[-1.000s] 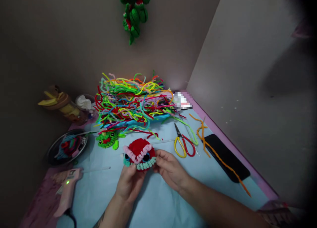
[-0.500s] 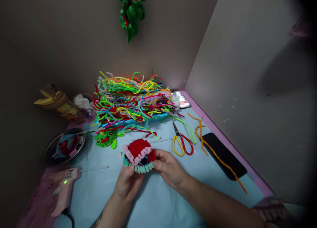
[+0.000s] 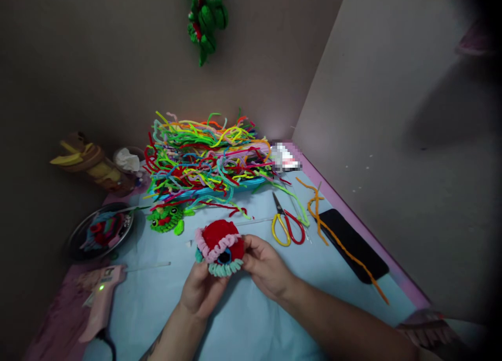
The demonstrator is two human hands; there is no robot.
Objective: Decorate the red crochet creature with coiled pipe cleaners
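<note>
A small toy of fuzzy yarn (image 3: 220,234) is a little below the centre of the frame, held over the blue sheet (image 3: 254,324). Its upper part is round and deep red, with a soft, velvety surface. Across it goes a pink ruffled band, which forms a wide V, and its right branch passes directly above a dark eye with blue around it. Under this eye, a pale turquoise ruffle curves along the lower edge, and more turquoise shows at the left side, where the second eye is mostly hidden. At the right the red body is plain. The left hand (image 3: 202,290) grasps the toy from below, with the thumb against its lower left edge; the right hand (image 3: 266,269) pinches its right side between thumb and fingers. To the right of the toy lie scissors (image 3: 280,209) with one yellow and one red handle, and farther right an orange strand (image 3: 379,289) crosses a black flat object (image 3: 361,246). Left of the toy, a bright green toy (image 3: 164,220) rests near a dark bowl (image 3: 73,247), and at lower left is a pink glue gun (image 3: 102,303) with a green light. Behind, many-coloured yarn pieces (image 3: 207,167) fill a blue tray (image 3: 251,186).
</note>
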